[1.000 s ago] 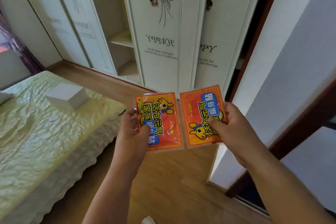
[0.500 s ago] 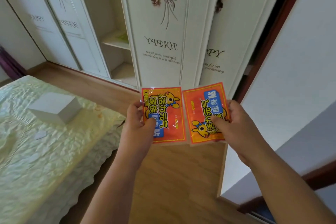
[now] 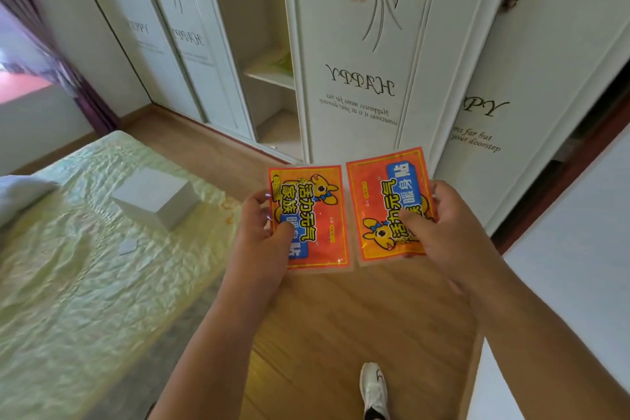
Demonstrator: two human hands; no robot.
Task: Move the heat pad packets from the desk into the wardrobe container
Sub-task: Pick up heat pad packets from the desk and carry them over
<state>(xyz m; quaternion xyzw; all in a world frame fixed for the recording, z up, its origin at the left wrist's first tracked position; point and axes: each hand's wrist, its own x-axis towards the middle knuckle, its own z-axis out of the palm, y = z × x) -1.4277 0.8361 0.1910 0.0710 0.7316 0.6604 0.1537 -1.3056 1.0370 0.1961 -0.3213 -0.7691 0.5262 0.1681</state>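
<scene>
Left hand (image 3: 262, 232) pinches one orange packet (image 3: 308, 215), right hand (image 3: 439, 232) pinches another packet (image 3: 388, 201), fingers closed, side by side facing the wardrobe (image 3: 358, 44).

A bed (image 3: 78, 283) with a crinkled pale green cover fills the left side. On it rest a white box (image 3: 156, 198), a small white card (image 3: 127, 246) just in front of the box, and a grey pillow (image 3: 20, 196) at the far left edge. A wooden floor (image 3: 324, 334) runs beside the bed, with one white shoe (image 3: 374, 390) on it.
</scene>
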